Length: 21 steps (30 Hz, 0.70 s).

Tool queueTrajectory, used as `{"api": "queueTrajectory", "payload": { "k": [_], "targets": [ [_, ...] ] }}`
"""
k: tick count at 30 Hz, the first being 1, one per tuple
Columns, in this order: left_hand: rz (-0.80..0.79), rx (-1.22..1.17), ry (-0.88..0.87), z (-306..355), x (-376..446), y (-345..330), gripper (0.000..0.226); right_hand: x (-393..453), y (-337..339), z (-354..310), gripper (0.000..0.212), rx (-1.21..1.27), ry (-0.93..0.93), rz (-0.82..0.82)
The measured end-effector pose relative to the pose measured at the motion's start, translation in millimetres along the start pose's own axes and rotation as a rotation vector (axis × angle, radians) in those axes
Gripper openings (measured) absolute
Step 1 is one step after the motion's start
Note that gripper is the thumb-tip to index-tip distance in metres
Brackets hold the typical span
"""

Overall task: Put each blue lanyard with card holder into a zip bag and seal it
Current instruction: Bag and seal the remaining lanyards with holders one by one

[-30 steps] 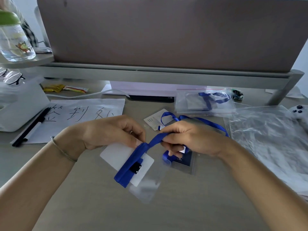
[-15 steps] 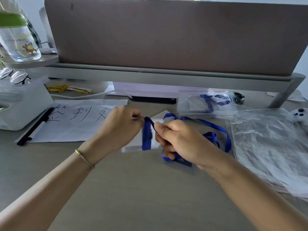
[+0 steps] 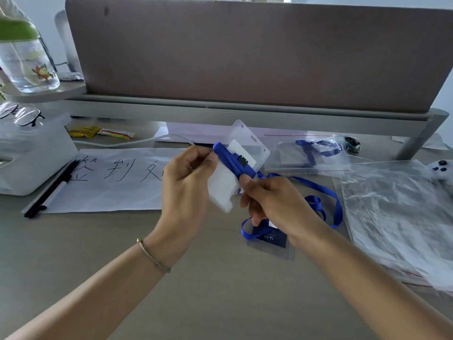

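Lying beside both hands — paper (image 3: 110,180) handwritten "签到处" — lanyard (image 3: 235,163) held.

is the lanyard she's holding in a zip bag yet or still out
Out. Both hands, left hand and right hand, hold the blue lanyard wrapped round its clear card holder above the desk, with no bag round it.

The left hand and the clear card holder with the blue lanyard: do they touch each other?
Touching. The head view shows the left hand gripping the card holder's edge, lifted off the desk, with the blue lanyard wrapped across it.
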<state>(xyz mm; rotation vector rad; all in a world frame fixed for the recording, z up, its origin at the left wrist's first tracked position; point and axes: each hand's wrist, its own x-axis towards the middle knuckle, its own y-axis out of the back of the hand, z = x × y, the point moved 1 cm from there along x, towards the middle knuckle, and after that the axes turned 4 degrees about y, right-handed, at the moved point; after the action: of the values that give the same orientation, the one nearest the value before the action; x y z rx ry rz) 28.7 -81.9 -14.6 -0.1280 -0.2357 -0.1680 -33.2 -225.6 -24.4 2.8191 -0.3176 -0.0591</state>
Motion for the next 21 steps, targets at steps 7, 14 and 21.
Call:
{"api": "queueTrajectory", "payload": {
  "k": [7,14,21],
  "targets": [
    [-0.029,0.06,0.131,-7,3,0,0.027,6,9,4,0.035,0.0,0.151,0.06],
    [-0.174,0.33,0.051,-13,-4,-30,0.027,-16,50,17,0.036,0.004,0.154,0.078],
    [-0.396,0.387,-0.056,-12,-33,-100,0.031,-83,137,25,0.036,0.049,0.175,0.346]
  ]
}}
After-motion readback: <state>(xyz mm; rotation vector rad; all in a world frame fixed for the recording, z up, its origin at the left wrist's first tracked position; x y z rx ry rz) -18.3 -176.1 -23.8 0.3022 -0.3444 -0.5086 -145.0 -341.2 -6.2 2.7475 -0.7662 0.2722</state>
